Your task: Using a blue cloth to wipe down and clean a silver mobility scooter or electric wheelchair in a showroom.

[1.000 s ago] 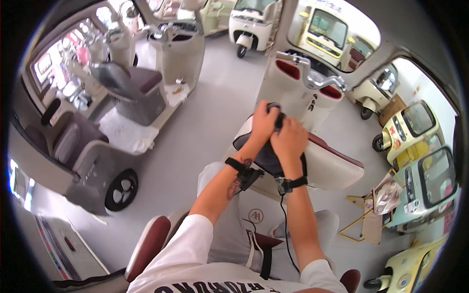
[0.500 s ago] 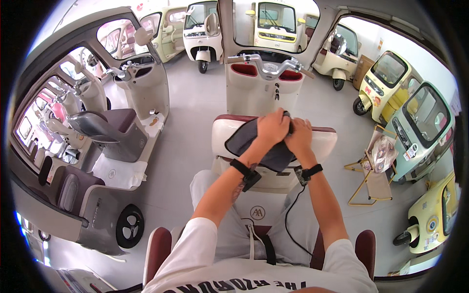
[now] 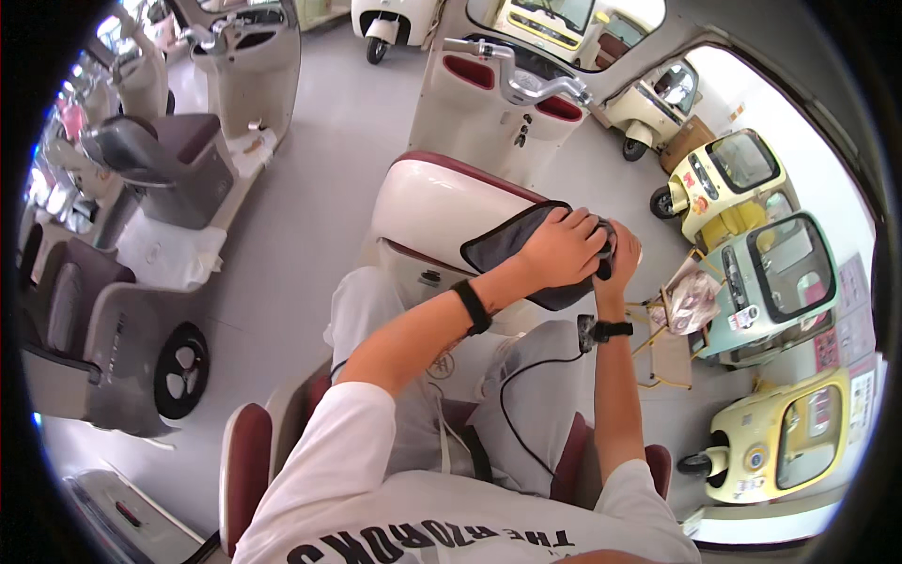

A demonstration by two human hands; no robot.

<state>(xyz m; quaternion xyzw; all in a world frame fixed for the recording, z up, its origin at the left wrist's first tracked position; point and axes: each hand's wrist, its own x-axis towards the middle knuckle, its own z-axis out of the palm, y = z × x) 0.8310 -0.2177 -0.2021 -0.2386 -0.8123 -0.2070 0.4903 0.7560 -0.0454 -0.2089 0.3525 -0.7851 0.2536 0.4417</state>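
A dark grey cloth piece with black edging (image 3: pixel 505 241) is held over the cream seat back (image 3: pixel 437 202) in front of me. My left hand (image 3: pixel 567 247) lies across its upper right part, fingers bent over it. My right hand (image 3: pixel 624 254) is closed round its right end, thumb side facing the left hand. Both hands are close together, and a dark bunched part of the cloth shows between them. The lower edge of the cloth hangs beside the seat back. Black bands with small devices sit on both wrists, and a black cable (image 3: pixel 507 390) runs from the right one.
Beyond the seat stands a cream front panel with silver handlebars (image 3: pixel 512 75) and hanging keys (image 3: pixel 523 130). A grey three-wheeler (image 3: pixel 122 348) stands at the left. Yellow and mint vehicles (image 3: pixel 794 273) line the right, near a folding chair (image 3: pixel 672 352) holding a plastic-wrapped bundle (image 3: pixel 691 303).
The view has turned and tipped down, so the surroundings shift. Both hands, still on the cloth, now sit nearer the seat back's right end. The left hand lies flatter across the cloth.
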